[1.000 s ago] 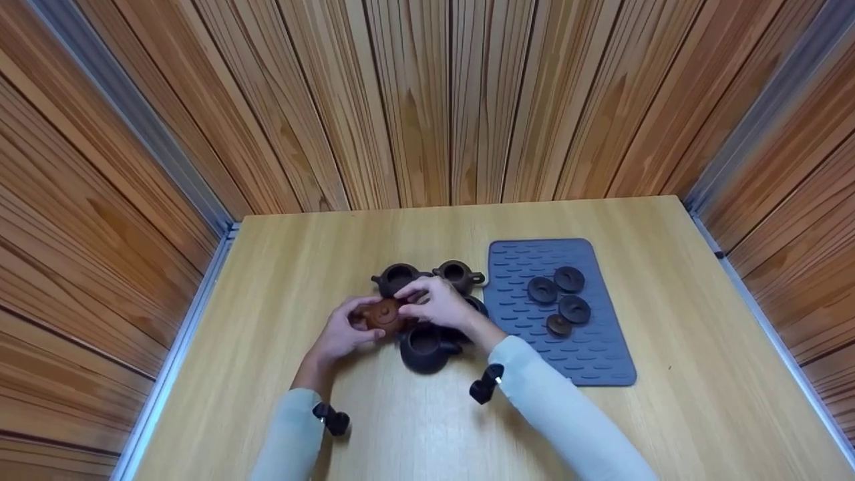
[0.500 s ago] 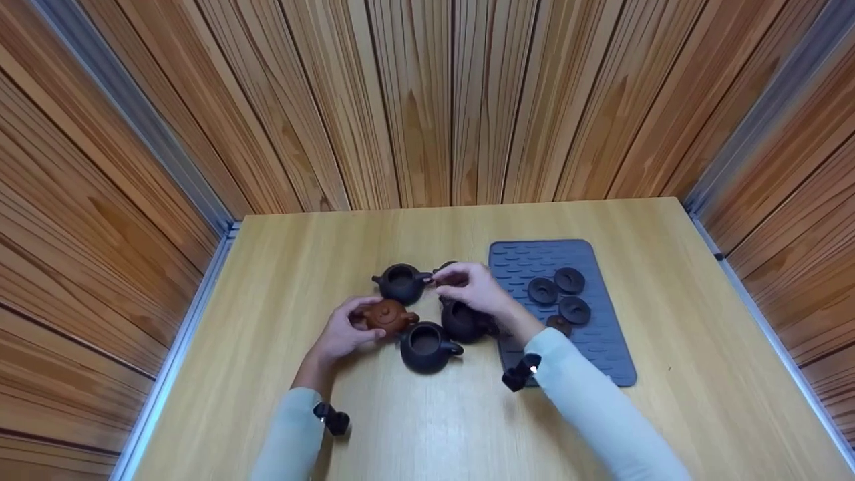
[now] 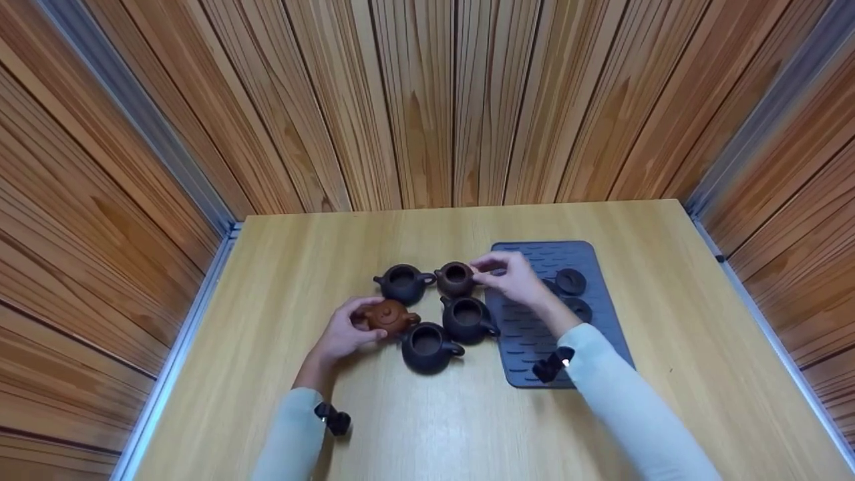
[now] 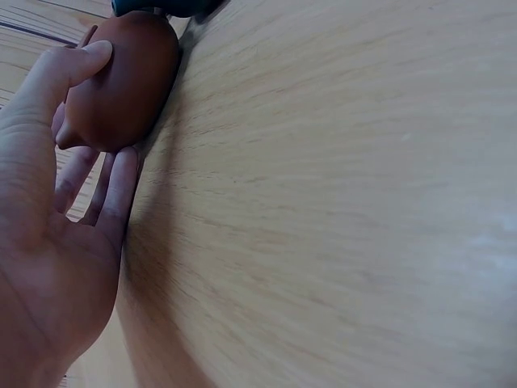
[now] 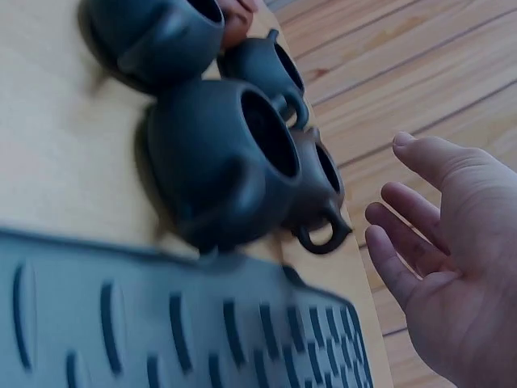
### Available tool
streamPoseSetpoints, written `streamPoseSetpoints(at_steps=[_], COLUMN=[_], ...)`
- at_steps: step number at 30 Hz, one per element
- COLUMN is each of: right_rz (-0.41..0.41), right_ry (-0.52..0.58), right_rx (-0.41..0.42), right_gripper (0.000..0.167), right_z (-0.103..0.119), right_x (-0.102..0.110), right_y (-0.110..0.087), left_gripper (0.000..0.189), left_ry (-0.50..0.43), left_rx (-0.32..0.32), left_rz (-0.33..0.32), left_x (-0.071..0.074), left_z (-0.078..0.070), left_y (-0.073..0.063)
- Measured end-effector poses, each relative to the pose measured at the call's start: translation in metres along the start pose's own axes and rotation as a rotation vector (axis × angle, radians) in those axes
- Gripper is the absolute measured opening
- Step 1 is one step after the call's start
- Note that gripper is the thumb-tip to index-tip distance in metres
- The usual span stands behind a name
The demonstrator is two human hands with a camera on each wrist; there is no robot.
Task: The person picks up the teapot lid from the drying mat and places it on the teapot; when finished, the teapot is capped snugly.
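Observation:
My left hand holds a reddish-brown teapot, lid on, between thumb and fingers. In the left wrist view the thumb presses the teapot's side as it stands on the wooden surface. My right hand hovers beside the small dark brown teapot and over the grey mat's edge. The right wrist view shows that hand with loosely bent fingers and nothing between them. Around the reddish teapot stand lidless black teapots: one behind, one in front and one to the right.
A grey ridged mat lies right of the teapots. On it rest dark round lids, one at the back and another partly behind my right forearm. Wooden panels wall the table at the back and sides.
My right hand has moved from the reddish-brown teapot's lid to the right, past the small brown teapot toward the mat. My left hand stays on the reddish-brown teapot.

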State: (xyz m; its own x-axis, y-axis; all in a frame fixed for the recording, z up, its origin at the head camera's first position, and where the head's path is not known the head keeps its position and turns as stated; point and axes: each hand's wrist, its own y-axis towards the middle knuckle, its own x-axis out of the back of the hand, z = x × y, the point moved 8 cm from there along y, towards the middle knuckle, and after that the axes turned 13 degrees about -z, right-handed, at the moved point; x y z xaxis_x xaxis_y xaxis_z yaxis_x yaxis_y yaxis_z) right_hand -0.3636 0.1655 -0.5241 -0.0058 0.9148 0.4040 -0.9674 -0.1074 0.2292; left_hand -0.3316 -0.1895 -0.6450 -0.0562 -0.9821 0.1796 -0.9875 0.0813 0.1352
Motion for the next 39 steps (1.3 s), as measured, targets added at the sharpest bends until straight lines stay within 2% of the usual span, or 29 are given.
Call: streamPoseSetpoints(at_steps=[2,6,7,9,11,13,14,16,18,20,22,26,28,29,30,32,33,35,36,37,39], right_rz=[-0.015,-0.047,-0.054,-0.066,-0.076,-0.084,-0.089,-0.098,-0.103,-0.109,-0.11,-0.111,-0.115,-0.115,-0.116,-0.114,-0.112,-0.112,-0.116,-0.121,-0.129], right_ry=[-0.018,-0.06,-0.073,-0.103,-0.125,-0.146,-0.152,-0.161,-0.172,-0.184,-0.195,-0.206,-0.204,-0.204,-0.202,-0.206,-0.21,-0.218,-0.219,-0.221,-0.226], right_rx=[-0.002,-0.002,0.001,0.005,-0.001,-0.01,-0.02,-0.042,-0.061,-0.084,-0.098,-0.101,-0.097,-0.096,-0.103,-0.114,-0.121,-0.128,-0.13,-0.128,-0.126], right_gripper=[0.031,0.031,0.031,0.03,0.03,0.03,0.03,0.03,0.03,0.03,0.03,0.03,0.03,0.03,0.03,0.03,0.03,0.03,0.029,0.028,0.027], right_z=[-0.005,-0.011,-0.012,-0.015,-0.019,-0.024,-0.027,-0.034,-0.039,-0.045,-0.05,-0.059,-0.063,-0.064,-0.066,-0.07,-0.072,-0.074,-0.074,-0.075,-0.075], right_x=[0.009,0.027,0.031,0.039,0.048,0.056,0.06,0.068,0.075,0.08,0.085,0.091,0.093,0.093,0.094,0.095,0.096,0.097,0.097,0.098,0.099], right_y=[-0.001,-0.003,-0.004,-0.005,-0.008,-0.01,-0.011,-0.013,-0.016,-0.019,-0.023,-0.031,-0.035,-0.036,-0.038,-0.041,-0.042,-0.044,-0.044,-0.045,-0.047], left_gripper=[0.061,0.064,0.063,0.065,0.065,0.064,0.064,0.064,0.064,0.063,0.063,0.063,0.062,0.063,0.062,0.061,0.061,0.062,0.062,0.063,0.062], left_ry=[0.017,0.05,0.045,0.044,0.025,0.015,0.02,0.026,0.041,0.041,0.038,0.021,0.036,0.046,0.045,0.046,0.064,0.058,0.044,0.054,0.071], left_rx=[0.031,0.021,-0.002,0.032,0.07,0.064,0.08,0.061,0.021,0.023,-0.001,0.014,0.01,0.033,0.017,0.031,0.043,0.053,0.025,0.041,0.025], left_rz=[-0.004,0.01,0.016,0.007,0.0,-0.002,-0.01,-0.011,-0.011,-0.013,-0.005,-0.007,-0.008,-0.017,-0.016,-0.005,0.0,0.009,0.02,0.019,0.016], left_x=[0.0,0.0,-0.001,0.001,0.0,-0.001,-0.002,-0.003,-0.003,-0.002,-0.001,0.0,-0.001,-0.001,-0.001,-0.001,-0.002,-0.001,-0.001,-0.001,-0.001], left_z=[0.013,0.019,0.01,0.015,0.013,0.003,0.006,-0.007,-0.013,-0.011,-0.011,0.001,-0.006,-0.004,-0.008,-0.007,-0.014,-0.001,-0.004,0.0,0.002], left_y=[0.005,0.007,0.004,0.004,0.003,0.0,0.001,-0.002,-0.004,-0.004,-0.004,-0.001,-0.004,-0.003,-0.004,-0.003,-0.005,0.0,-0.001,0.001,0.002])
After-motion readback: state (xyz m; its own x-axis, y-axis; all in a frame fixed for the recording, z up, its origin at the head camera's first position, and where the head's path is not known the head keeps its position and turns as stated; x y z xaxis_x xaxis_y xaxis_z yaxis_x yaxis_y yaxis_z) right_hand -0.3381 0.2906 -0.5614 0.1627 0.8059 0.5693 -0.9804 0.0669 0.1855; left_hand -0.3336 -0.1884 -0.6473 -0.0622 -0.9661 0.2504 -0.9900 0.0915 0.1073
